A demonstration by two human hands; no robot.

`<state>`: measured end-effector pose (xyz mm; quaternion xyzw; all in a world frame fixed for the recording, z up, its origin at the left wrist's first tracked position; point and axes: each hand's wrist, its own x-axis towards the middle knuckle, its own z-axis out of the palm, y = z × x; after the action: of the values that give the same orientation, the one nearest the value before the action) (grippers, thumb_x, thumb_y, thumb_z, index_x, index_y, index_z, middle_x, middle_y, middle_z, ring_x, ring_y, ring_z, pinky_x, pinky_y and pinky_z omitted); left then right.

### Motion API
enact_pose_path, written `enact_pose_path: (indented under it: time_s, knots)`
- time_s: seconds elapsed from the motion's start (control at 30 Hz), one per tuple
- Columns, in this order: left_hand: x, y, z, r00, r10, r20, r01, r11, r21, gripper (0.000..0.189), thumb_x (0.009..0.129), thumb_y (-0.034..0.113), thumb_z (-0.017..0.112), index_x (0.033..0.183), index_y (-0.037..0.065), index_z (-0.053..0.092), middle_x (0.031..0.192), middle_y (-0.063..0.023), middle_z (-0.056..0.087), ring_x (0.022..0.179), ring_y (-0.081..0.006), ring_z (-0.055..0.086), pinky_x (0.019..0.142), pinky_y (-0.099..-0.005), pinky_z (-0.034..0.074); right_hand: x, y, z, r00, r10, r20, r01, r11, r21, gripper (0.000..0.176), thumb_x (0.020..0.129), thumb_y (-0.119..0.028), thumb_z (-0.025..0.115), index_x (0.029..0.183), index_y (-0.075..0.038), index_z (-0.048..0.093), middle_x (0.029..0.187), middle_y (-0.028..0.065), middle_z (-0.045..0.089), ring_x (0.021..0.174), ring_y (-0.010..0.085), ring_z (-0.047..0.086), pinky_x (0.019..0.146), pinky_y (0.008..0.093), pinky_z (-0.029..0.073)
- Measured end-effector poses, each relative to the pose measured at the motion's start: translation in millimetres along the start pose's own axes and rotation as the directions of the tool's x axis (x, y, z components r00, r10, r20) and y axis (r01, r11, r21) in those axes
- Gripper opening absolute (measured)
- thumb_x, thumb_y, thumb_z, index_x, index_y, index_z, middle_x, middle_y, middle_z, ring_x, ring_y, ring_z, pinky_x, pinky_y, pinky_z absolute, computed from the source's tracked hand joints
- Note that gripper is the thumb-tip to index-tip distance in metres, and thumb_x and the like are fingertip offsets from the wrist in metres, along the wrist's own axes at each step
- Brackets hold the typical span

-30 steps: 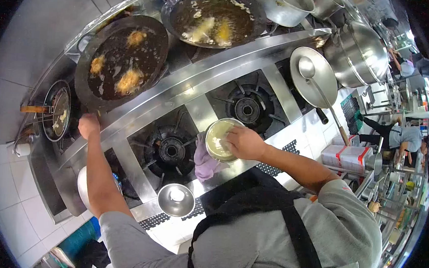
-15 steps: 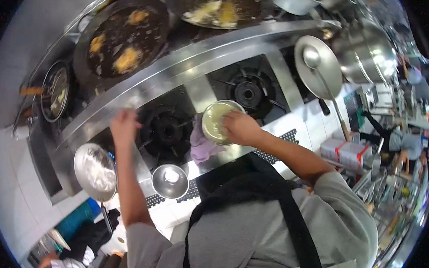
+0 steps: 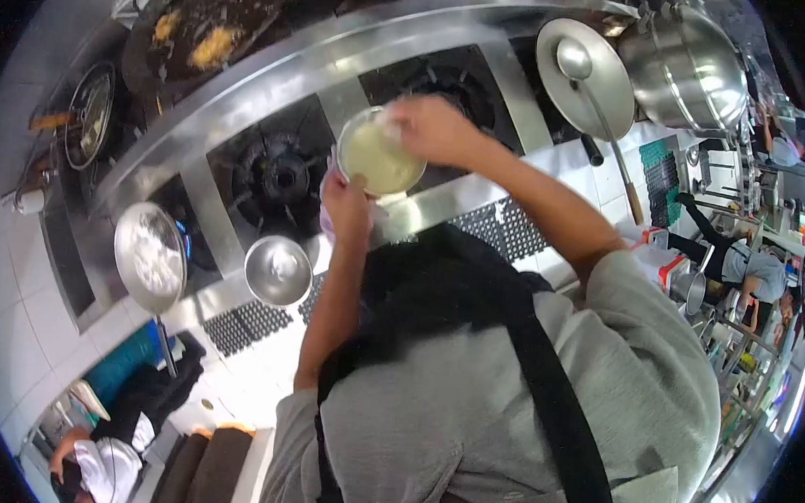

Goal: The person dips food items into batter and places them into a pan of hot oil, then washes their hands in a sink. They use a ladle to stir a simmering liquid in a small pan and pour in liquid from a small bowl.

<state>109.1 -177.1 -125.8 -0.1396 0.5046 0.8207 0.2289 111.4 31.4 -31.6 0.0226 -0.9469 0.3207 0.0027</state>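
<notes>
A metal bowl of pale yellow batter is in front of me, over the stove's front edge. My left hand grips the bowl's near left rim, its thumb over the edge. Bunched under that hand is a purple cloth. Above the bowl's far right side is my right hand, fingers pinched together and slightly blurred. Whatever is between those fingertips cannot be made out. Beyond, a dark wok holds oil with three golden fried pieces.
An unlit burner lies left of the bowl. A small steel bowl and a long-handled pan stand at the left front. To the right are a wok with a ladle and a large steel pot. Other people work nearby.
My left hand has come from the wok side to the bowl and taken hold of its rim. The right hand has lifted out of the batter to the far rim. The view has shifted.
</notes>
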Motion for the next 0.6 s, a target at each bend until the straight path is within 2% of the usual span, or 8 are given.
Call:
enact_pose_path:
  time_s: [0.03, 0.17, 0.3, 0.37, 0.43, 0.5, 0.57, 0.6]
  knots:
    - [4.3, -0.4, -4.3, 0.999, 0.032, 0.026, -0.034, 0.998, 0.046, 0.016, 0.08, -0.005, 0.057, 0.093, 0.004, 0.055, 0.08, -0.0059, 0.062, 0.062, -0.0142, 0.063, 0.059, -0.0301, 0.058, 3.3, -6.4, -15.6, 0.996, -0.05, -0.071, 0.056, 0.994, 0.096, 0.022, 0.085, -0.016, 0.061, 0.103, -0.007, 0.07, 0.097, 0.0168, 0.069, 0.088, 0.0395, 0.065, 0.08, 0.0451, 0.053]
    - [-2.9, 15.4, -1.1, 0.996, 0.08, 0.035, -0.084, 0.988, 0.128, 0.02, 0.079, -0.006, 0.056, 0.079, 0.01, 0.043, 0.072, -0.0054, 0.057, 0.056, -0.0142, 0.061, 0.047, -0.0335, 0.056, 7.8, -28.2, -56.5, 0.993, -0.104, -0.062, 0.108, 0.992, 0.068, 0.027, 0.083, -0.01, 0.058, 0.107, -0.005, 0.07, 0.098, 0.0172, 0.069, 0.09, 0.0394, 0.066, 0.081, 0.0456, 0.053]
    - [-22.2, 42.6, 23.0, 0.988, 0.136, 0.076, -0.141, 0.988, 0.062, 0.018, 0.08, -0.005, 0.059, 0.078, 0.008, 0.046, 0.071, -0.0039, 0.057, 0.05, -0.0103, 0.054, 0.045, -0.0256, 0.05, 4.6, -43.5, -63.2, 0.98, -0.168, 0.102, 0.178, 0.979, -0.094, 0.025, 0.078, -0.006, 0.057, 0.099, -0.001, 0.07, 0.098, 0.0192, 0.068, 0.093, 0.0387, 0.066, 0.082, 0.0472, 0.053]
    - [-30.1, 51.9, 36.4, 0.974, 0.215, 0.066, -0.22, 0.973, 0.067, 0.019, 0.08, -0.005, 0.058, 0.078, 0.009, 0.045, 0.07, -0.0039, 0.057, 0.049, -0.0105, 0.054, 0.043, -0.0253, 0.049, 3.7, -48.7, -54.2, 0.938, -0.05, 0.342, 0.176, 0.92, -0.35, 0.021, 0.076, -0.008, 0.061, 0.093, -0.001, 0.07, 0.096, 0.0195, 0.069, 0.093, 0.0384, 0.066, 0.084, 0.0466, 0.053]
    - [-34.4, 59.0, 46.9, 0.972, 0.228, 0.061, -0.232, 0.969, 0.079, 0.02, 0.08, -0.005, 0.058, 0.078, 0.009, 0.045, 0.07, -0.0041, 0.057, 0.049, -0.0108, 0.054, 0.042, -0.0252, 0.048, 1.0, -41.7, -39.3, 0.936, -0.118, 0.333, 0.252, 0.883, -0.396, 0.019, 0.074, -0.01, 0.064, 0.09, -0.001, 0.071, 0.094, 0.0186, 0.069, 0.092, 0.0373, 0.067, 0.084, 0.046, 0.054]
    - [-37.3, 63.1, 55.9, 0.969, 0.24, 0.056, -0.245, 0.966, 0.087, 0.021, 0.08, -0.006, 0.059, 0.078, 0.009, 0.044, 0.069, -0.0042, 0.057, 0.049, -0.011, 0.054, 0.041, -0.0251, 0.047, 1.7, -34.7, -28.8, 0.892, -0.301, 0.338, 0.436, 0.772, -0.463, 0.02, 0.075, -0.012, 0.064, 0.091, -0.002, 0.071, 0.092, 0.0176, 0.07, 0.092, 0.0366, 0.067, 0.083, 0.046, 0.054]
    - [-40.4, 65.5, 61.3, 0.97, 0.239, 0.048, -0.242, 0.968, 0.067, 0.022, 0.079, -0.007, 0.058, 0.078, 0.01, 0.044, 0.068, -0.0038, 0.056, 0.049, -0.0112, 0.054, 0.041, -0.0251, 0.047, 6.7, -35.1, -23.4, 0.875, -0.271, 0.401, 0.451, 0.756, -0.474, 0.021, 0.076, -0.016, 0.065, 0.091, -0.003, 0.071, 0.093, 0.0188, 0.071, 0.092, 0.0371, 0.068, 0.08, 0.0472, 0.055]
    - [-40.2, 64.2, 60.7, 0.968, 0.247, 0.051, -0.25, 0.966, 0.061, 0.022, 0.079, -0.007, 0.058, 0.078, 0.01, 0.044, 0.068, -0.0038, 0.056, 0.049, -0.0112, 0.054, 0.041, -0.0251, 0.047, 6.8, -43.7, -24.9, 0.877, -0.148, 0.458, 0.363, 0.827, -0.429, 0.023, 0.076, -0.019, 0.066, 0.091, -0.002, 0.071, 0.092, 0.0202, 0.071, 0.091, 0.0377, 0.069, 0.079, 0.0478, 0.055]
